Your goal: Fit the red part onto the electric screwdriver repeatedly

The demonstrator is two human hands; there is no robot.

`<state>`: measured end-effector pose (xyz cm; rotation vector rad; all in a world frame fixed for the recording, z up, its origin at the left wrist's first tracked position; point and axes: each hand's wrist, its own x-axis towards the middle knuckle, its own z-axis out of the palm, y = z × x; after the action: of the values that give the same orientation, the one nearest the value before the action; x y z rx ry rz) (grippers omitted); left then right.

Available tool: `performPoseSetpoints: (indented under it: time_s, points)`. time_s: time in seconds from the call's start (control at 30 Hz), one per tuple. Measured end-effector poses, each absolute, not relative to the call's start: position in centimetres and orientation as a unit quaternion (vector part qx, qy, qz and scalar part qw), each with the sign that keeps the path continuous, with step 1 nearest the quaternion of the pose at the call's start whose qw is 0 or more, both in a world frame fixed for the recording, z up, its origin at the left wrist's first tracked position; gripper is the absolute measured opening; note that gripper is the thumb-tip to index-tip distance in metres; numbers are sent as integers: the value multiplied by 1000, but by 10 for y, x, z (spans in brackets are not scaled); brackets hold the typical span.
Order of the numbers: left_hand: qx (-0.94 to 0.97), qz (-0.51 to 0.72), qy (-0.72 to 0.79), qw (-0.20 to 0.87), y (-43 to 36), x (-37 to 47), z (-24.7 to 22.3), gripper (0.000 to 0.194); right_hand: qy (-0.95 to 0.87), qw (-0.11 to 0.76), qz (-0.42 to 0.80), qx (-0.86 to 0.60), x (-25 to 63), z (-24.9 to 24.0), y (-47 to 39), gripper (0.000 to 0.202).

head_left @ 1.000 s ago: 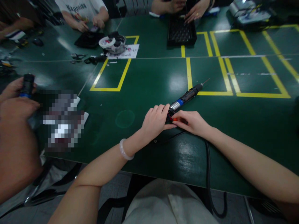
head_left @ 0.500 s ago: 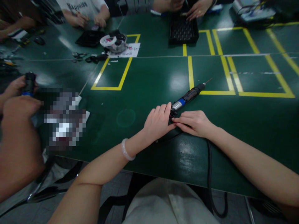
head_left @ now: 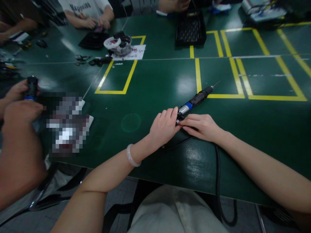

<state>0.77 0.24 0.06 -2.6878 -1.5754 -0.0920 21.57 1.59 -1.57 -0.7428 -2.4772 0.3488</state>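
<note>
An electric screwdriver (head_left: 194, 101), black and silver with a blue band, lies slanted on the green table, its thin bit pointing to the upper right. Wrapped over its rear end is my left hand (head_left: 164, 126), with a pale bracelet on the wrist. My right hand (head_left: 202, 127) has its fingertips pressed together at the tool's rear end, close to my left fingers. A small red and silver detail shows between the hands; what my right fingertips hold there is too small to make out. A black cable (head_left: 218, 174) hangs over the table's front edge below my right forearm.
Yellow tape (head_left: 225, 96) marks rectangles on the table (head_left: 150, 77). A black tray (head_left: 190, 38) and a plastic bag of parts (head_left: 119, 45) on paper stand farther back. At left, a co-worker's hands hold another screwdriver (head_left: 31, 89) near blurred-out items. Other people sit opposite.
My right fingertips have shifted slightly at the tool's rear, and my left thumb has drawn back a little, so the red and silver detail shows more. Across the table, a person's hand has left the black tray.
</note>
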Motion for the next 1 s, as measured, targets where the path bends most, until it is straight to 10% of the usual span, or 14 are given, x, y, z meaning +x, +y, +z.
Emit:
performPoseSetpoints:
  time_s: [1.0]
  points:
    - [-668, 1, -742, 63, 123, -170, -10, 59, -866, 253, 226, -367, 224, -28, 29, 29]
